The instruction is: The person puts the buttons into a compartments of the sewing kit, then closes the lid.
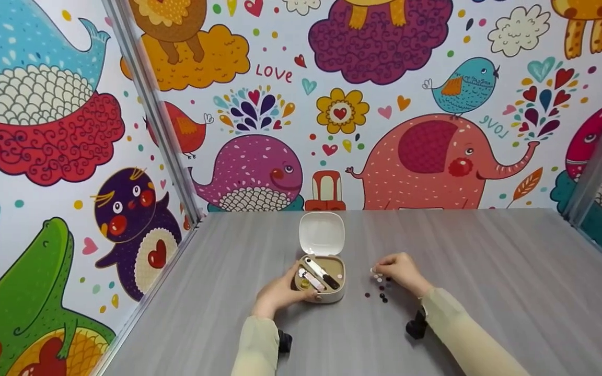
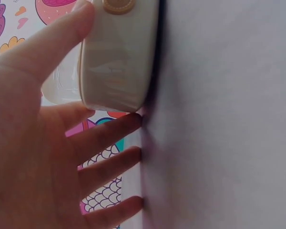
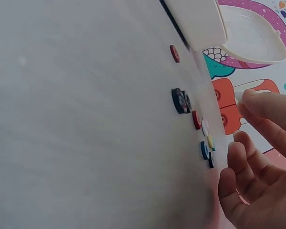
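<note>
A cream sewing box (image 1: 330, 296) stands on the table with its white lid (image 1: 322, 233) tipped up. My left hand (image 1: 279, 294) holds the box at its left side, thumb along the front rim and index finger at the corner; the other fingers (image 2: 112, 164) spread down to the tabletop. Inside the box lie a long white-and-black tool (image 1: 322, 272) and small pieces in the left compartment, with a pale button (image 1: 339, 276) on the right. My right hand (image 1: 401, 271) pinches a small white button (image 3: 239, 95) between thumb and index finger, over several loose buttons (image 3: 179, 100).
The loose buttons, dark, red and pale, lie scattered on the grey table (image 1: 217, 292) right of the box. Metal posts (image 1: 147, 104) and printed cartoon walls (image 1: 259, 172) close in the back and sides. A black wrist camera (image 1: 416, 326) sits by the right sleeve.
</note>
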The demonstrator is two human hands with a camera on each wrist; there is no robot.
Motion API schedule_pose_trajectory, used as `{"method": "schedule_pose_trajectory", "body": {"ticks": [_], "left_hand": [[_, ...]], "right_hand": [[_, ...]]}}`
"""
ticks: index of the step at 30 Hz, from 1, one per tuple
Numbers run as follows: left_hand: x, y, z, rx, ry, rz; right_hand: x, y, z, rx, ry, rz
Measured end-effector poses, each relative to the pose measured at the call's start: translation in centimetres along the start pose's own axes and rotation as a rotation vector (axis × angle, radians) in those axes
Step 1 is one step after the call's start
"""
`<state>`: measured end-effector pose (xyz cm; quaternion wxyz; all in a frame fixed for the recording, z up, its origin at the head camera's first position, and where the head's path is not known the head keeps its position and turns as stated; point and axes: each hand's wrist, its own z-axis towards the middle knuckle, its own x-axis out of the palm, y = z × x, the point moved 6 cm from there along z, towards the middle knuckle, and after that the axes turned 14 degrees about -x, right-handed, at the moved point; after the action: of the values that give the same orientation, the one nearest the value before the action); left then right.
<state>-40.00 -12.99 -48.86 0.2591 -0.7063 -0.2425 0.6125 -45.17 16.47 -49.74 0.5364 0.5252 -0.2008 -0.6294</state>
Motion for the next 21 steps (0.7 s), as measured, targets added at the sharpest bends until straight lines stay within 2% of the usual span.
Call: {"method": "schedule_pose_trajectory", "body": {"ticks": [6, 21], "left_hand": [[0.1, 0.0, 0.1, -0.005, 0.011, -0.005], [0.1, 0.2, 0.2, 0.000, 0.013, -0.004]], "right_hand": [[0.1, 0.3, 0.1, 0.010, 0.017, 0.002], [1.3, 0.9, 1.0, -0.024, 0.059, -0.004]]}}
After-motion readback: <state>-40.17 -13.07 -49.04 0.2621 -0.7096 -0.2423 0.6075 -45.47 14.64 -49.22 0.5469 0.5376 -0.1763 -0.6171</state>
